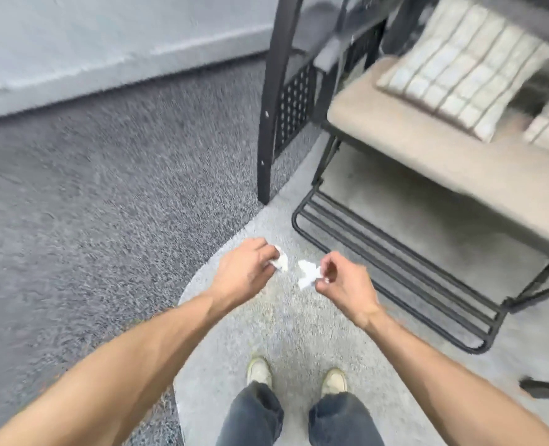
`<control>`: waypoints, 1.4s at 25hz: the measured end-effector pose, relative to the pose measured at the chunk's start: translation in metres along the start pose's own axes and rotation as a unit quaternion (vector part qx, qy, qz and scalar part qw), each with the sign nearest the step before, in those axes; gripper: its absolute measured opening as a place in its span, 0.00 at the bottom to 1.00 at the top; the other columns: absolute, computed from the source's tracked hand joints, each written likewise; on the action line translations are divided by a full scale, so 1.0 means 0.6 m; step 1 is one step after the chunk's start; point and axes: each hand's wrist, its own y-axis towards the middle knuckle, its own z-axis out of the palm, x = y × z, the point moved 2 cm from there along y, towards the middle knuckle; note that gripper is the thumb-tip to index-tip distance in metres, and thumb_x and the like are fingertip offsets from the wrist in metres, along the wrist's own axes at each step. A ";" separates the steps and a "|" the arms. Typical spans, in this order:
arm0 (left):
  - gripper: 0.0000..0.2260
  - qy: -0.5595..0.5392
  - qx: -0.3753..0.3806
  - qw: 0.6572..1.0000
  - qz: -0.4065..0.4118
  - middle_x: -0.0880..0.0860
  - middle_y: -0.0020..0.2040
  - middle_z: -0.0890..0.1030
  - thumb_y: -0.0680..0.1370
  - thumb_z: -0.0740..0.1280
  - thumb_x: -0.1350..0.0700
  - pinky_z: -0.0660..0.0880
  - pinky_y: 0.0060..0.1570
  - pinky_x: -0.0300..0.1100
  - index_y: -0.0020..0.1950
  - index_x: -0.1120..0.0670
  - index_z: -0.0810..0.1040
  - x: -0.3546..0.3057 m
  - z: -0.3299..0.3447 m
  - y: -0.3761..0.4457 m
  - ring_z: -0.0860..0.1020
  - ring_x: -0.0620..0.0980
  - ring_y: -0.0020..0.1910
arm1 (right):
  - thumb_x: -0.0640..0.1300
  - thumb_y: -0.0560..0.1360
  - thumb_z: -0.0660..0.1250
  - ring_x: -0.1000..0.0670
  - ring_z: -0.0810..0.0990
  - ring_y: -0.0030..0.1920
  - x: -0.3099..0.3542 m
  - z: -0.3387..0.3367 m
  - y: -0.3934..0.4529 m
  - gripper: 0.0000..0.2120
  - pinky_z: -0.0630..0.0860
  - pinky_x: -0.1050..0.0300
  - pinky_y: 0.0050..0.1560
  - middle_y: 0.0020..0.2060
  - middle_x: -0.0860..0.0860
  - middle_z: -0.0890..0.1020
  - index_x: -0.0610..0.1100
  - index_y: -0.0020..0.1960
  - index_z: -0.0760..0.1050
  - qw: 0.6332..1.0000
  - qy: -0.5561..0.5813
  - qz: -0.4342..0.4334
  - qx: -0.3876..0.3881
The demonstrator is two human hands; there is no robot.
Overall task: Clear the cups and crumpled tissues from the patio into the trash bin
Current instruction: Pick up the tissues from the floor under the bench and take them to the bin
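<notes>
My left hand is closed around a small white crumpled tissue that pokes out past the fingers. My right hand pinches a second white crumpled tissue between thumb and fingertips. Both hands are held out in front of me at about waist height, a short gap apart, above the pale concrete patio. No cup and no trash bin are in view.
A black metal swing bench with a beige cushion and checked pillows stands at the right. Its upright post rises ahead. Dark asphalt spreads left, with a grey wall behind. My shoes stand below.
</notes>
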 end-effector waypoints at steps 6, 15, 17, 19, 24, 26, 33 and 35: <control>0.07 0.000 -0.081 0.995 -0.064 0.46 0.51 0.78 0.77 0.66 0.53 0.76 0.44 0.47 0.53 0.49 0.79 -0.054 -0.171 -0.065 0.74 0.47 0.54 | 0.42 0.65 0.71 0.55 0.77 0.35 0.177 -0.090 -0.036 0.10 0.70 0.64 0.37 0.33 0.56 0.79 0.51 0.43 0.72 0.994 0.006 -0.098 -0.049; 0.06 -0.017 -0.251 0.941 -0.226 0.46 0.47 0.78 0.75 0.68 0.54 0.75 0.43 0.45 0.51 0.49 0.80 -0.087 -0.245 -0.205 0.75 0.47 0.50 | 0.40 0.67 0.72 0.61 0.78 0.41 0.272 -0.127 -0.048 0.20 0.75 0.61 0.46 0.42 0.59 0.81 0.56 0.56 0.76 0.963 -0.021 -0.269 -0.017; 0.06 -0.016 -0.271 0.925 -0.266 0.46 0.47 0.78 0.75 0.68 0.54 0.75 0.43 0.46 0.51 0.48 0.80 -0.090 -0.247 -0.257 0.75 0.48 0.49 | 0.40 0.68 0.72 0.59 0.78 0.43 0.300 -0.102 -0.057 0.20 0.73 0.63 0.47 0.44 0.58 0.82 0.55 0.58 0.77 0.955 -0.021 -0.297 0.019; 0.05 -0.006 -0.277 0.910 -0.309 0.45 0.47 0.77 0.76 0.68 0.53 0.76 0.43 0.47 0.51 0.48 0.79 -0.091 -0.247 -0.319 0.75 0.48 0.49 | 0.40 0.68 0.71 0.59 0.78 0.42 0.328 -0.064 -0.078 0.20 0.70 0.65 0.45 0.44 0.58 0.81 0.54 0.58 0.77 0.945 -0.021 -0.322 0.057; 0.05 0.024 -0.312 0.848 -0.427 0.46 0.47 0.77 0.76 0.66 0.53 0.77 0.44 0.48 0.51 0.48 0.78 -0.084 -0.254 -0.505 0.75 0.48 0.49 | 0.39 0.67 0.72 0.61 0.76 0.39 0.408 0.041 -0.154 0.20 0.69 0.66 0.43 0.40 0.62 0.78 0.55 0.56 0.79 0.909 -0.013 -0.391 0.141; 0.05 0.037 -0.321 0.820 -0.473 0.45 0.46 0.77 0.76 0.65 0.53 0.76 0.43 0.48 0.50 0.47 0.78 -0.088 -0.258 -0.586 0.74 0.47 0.48 | 0.40 0.67 0.72 0.62 0.76 0.38 0.440 0.084 -0.195 0.20 0.69 0.66 0.42 0.38 0.62 0.78 0.55 0.56 0.79 0.894 -0.020 -0.415 0.169; 0.06 0.044 -0.349 0.723 -0.595 0.44 0.46 0.77 0.76 0.65 0.54 0.74 0.44 0.45 0.52 0.47 0.79 -0.114 -0.236 -0.883 0.74 0.46 0.50 | 0.39 0.68 0.73 0.57 0.79 0.41 0.536 0.257 -0.388 0.19 0.75 0.58 0.47 0.40 0.59 0.80 0.55 0.55 0.79 0.825 -0.037 -0.485 0.287; 0.06 0.047 -0.358 0.701 -0.615 0.45 0.47 0.78 0.76 0.66 0.54 0.75 0.44 0.45 0.52 0.47 0.79 -0.130 -0.219 -0.978 0.75 0.46 0.50 | 0.38 0.68 0.73 0.57 0.79 0.41 0.554 0.325 -0.468 0.19 0.76 0.56 0.48 0.40 0.58 0.80 0.55 0.55 0.79 0.799 -0.052 -0.505 0.323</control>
